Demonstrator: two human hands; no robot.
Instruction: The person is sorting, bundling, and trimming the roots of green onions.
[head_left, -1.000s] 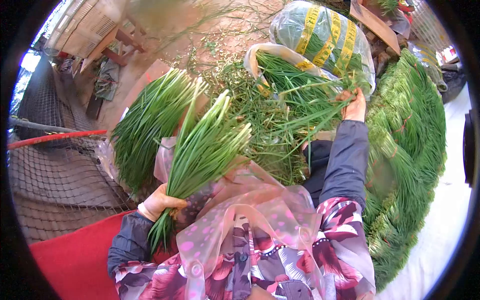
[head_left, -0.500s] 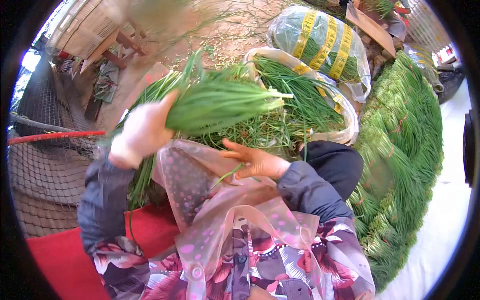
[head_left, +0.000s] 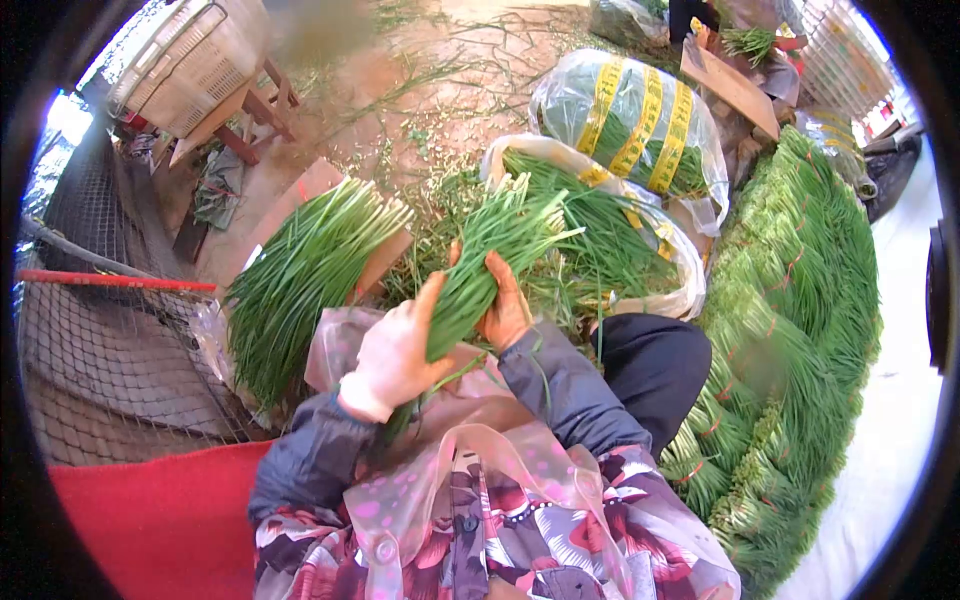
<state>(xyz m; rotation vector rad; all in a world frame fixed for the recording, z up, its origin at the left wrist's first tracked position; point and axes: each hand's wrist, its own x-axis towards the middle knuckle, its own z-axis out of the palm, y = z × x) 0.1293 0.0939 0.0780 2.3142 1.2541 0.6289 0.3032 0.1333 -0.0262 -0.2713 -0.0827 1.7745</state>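
A bunch of green chives [head_left: 492, 245] is held over my lap, its pale cut ends pointing up and away from me. My left hand [head_left: 398, 352] wears a pale glove and is wrapped round the lower, leafy part. On the other side my bare right hand [head_left: 508, 305] closes round the same bunch, its fingers partly hidden by the stalks. To the left, a loose heap of chives [head_left: 312, 285] lies on a brown board [head_left: 385, 262]. A stray leaf hangs near my right wrist.
An open plastic bag [head_left: 690, 285] of chives stands ahead, with a full, yellow-taped bag [head_left: 640, 115] behind it. On the right is a long stack of banded chive bundles [head_left: 790, 350]. A plastic crate [head_left: 190, 75] sits on a wooden stool at back left, near netting [head_left: 110, 370].
My left hand has brought the chives from the left to the middle, and the bunch now points upward. My right hand, earlier apart with fingers spread, has closed on it.
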